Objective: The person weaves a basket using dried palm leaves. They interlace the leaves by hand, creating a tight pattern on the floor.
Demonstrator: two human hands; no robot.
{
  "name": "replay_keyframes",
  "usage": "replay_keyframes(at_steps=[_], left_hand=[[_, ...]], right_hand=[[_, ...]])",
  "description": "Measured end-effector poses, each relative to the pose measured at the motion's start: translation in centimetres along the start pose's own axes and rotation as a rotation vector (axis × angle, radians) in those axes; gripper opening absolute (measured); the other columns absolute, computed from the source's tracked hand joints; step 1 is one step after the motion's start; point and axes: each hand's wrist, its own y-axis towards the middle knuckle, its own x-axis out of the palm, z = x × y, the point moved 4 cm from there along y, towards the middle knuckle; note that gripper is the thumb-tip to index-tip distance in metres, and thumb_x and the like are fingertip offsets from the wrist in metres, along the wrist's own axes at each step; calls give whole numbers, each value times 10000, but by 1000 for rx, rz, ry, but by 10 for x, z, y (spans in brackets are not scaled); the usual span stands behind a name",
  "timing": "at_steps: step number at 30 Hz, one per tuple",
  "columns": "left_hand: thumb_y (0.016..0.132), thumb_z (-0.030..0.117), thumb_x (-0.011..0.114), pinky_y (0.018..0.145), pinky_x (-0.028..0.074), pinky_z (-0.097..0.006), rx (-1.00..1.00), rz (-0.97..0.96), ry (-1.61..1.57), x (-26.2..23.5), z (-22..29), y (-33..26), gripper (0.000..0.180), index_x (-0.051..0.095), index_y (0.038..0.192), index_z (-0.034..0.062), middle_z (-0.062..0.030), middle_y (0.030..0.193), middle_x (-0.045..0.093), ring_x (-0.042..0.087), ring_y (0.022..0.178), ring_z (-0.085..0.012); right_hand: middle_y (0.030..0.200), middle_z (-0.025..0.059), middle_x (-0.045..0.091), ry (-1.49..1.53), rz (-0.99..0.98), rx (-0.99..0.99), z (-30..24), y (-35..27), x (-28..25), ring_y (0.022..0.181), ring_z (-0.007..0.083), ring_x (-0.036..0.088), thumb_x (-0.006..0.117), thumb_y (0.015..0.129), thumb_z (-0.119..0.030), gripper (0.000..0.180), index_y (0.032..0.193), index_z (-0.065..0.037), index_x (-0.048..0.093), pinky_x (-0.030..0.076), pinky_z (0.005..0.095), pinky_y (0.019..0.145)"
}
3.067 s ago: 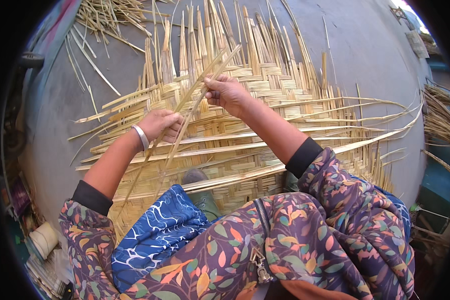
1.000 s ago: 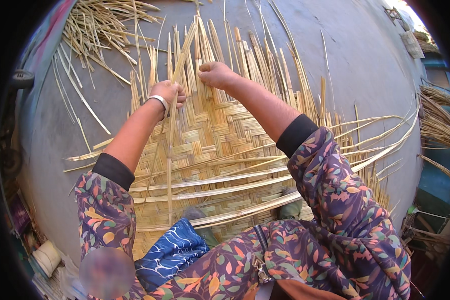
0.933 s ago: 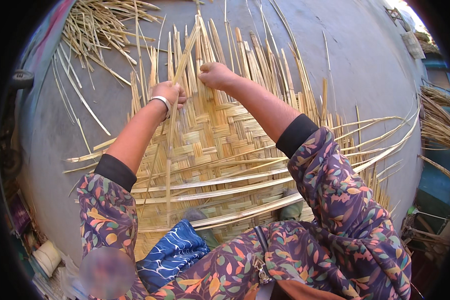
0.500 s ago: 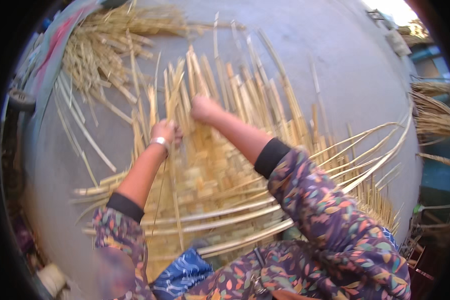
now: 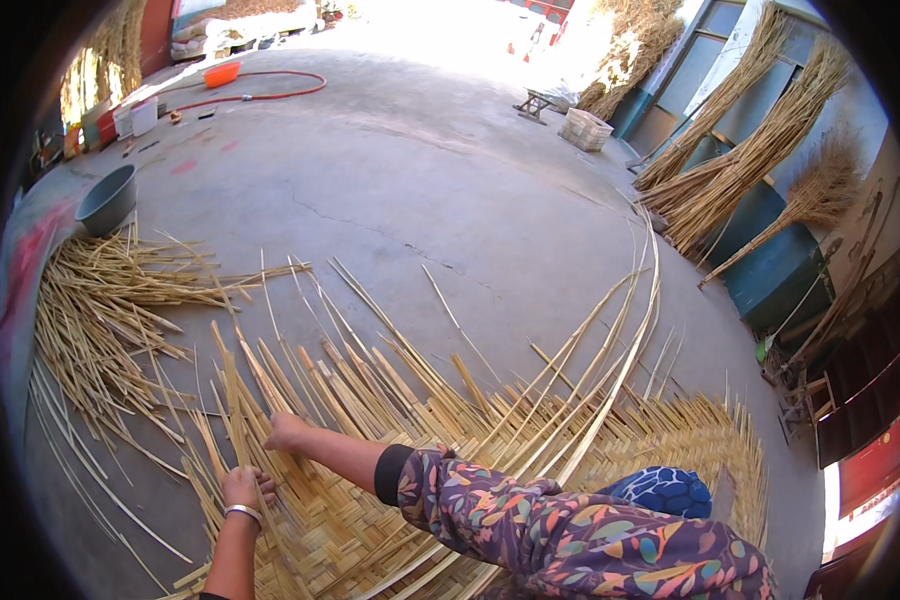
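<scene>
A large mat woven from flat straw-coloured strips (image 5: 335, 535) lies on the ground before me, its unwoven strip ends pointing away. My left hand (image 5: 247, 488), with a silver bangle at the wrist, is closed around a strip (image 5: 236, 405) that rises from the mat's left part. Just beyond it and to the right, my right hand (image 5: 288, 432) is closed at the base of another upright strip (image 5: 257, 372); its fingers are mostly turned away from view. Several long loose strips (image 5: 610, 390) curve across the mat to the right of my right forearm.
A heap of split strips (image 5: 100, 340) lies at the left, with a grey basin (image 5: 108, 200) behind it. Bundles of stalks (image 5: 750, 150) and a broom (image 5: 800, 205) lean on the right wall. An orange basin (image 5: 221, 74) and red hose (image 5: 280, 97) are far off.
The view has tilted up and swung right, so the yard shows and my hands sit lower left. Both hands remain closed at the strips, close together.
</scene>
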Motion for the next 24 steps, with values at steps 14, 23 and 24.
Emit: replay_keyframes(at_steps=[14, 23, 24], left_hand=[[949, 210, 454, 574, 534, -308, 72, -5, 8, -7, 14, -31, 188, 500, 931, 28, -129, 890, 611, 647, 769, -235], [959, 151, 432, 531, 506, -294, 42, 15, -177, -10, 9, -34, 146, 478, 923, 17, -135, 840, 585, 617, 720, -227], [960, 145, 425, 521, 496, -289, 44, 55, -157, -5, 13, -37, 142, 473, 922, 17, -130, 822, 577, 608, 702, -223]], right_hand=[[879, 142, 655, 660, -327, 175, -13, -15, 18, 758, 266, 655, 723, 743, -72, 295, 995, 12, 595, 563, 409, 631], [919, 131, 647, 663, -268, 150, -5, -28, 12, 814, 237, 647, 694, 777, -63, 254, 991, 2, 572, 552, 378, 694], [922, 131, 646, 682, -260, 142, 0, -26, 10, 814, 237, 647, 693, 778, -64, 254, 990, 2, 571, 553, 378, 693]])
